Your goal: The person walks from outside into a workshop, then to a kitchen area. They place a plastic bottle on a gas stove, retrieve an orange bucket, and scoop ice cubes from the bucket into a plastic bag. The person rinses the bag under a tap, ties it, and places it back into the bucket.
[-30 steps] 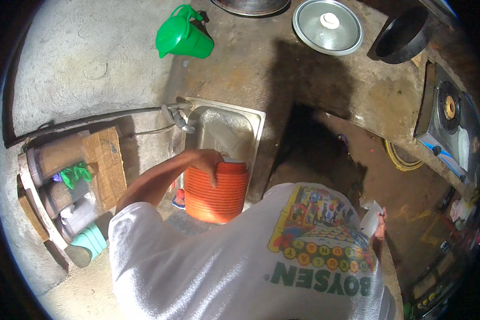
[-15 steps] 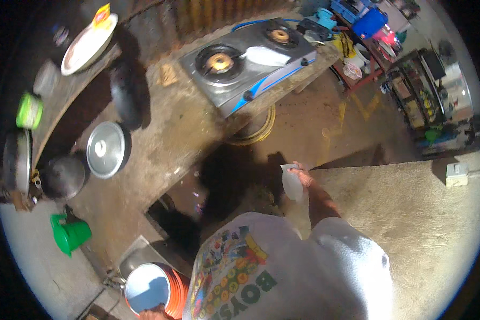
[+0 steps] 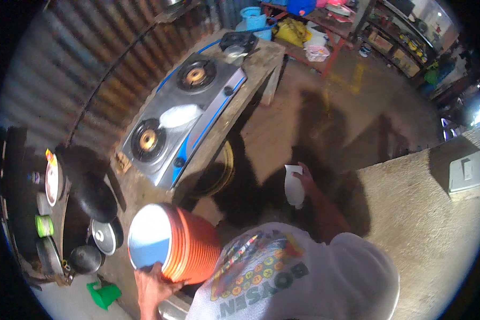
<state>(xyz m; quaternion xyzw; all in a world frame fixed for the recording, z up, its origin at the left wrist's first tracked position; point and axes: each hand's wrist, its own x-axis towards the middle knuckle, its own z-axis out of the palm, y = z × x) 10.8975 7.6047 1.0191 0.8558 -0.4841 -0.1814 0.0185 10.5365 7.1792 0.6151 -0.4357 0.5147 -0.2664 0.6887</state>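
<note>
Since the earlier view, the orange bucket (image 3: pixel 194 240) had moved away from the sink (image 3: pixel 170 311) toward the stove (image 3: pixel 189 106). Its mouth faced the person's left, its long axis slanting slightly down rightward toward the shirt (image 3: pixel 304 277). The left grip (image 3: pixel 157 285) clasped its rim; the right grip (image 3: pixel 306 180) held a white object (image 3: pixel 293 188) lengthwise up-and-down in view

Dim interior, glare far right, dark shadows across floor (image 3: pixel 277 114), fisheye-bent edges
</note>
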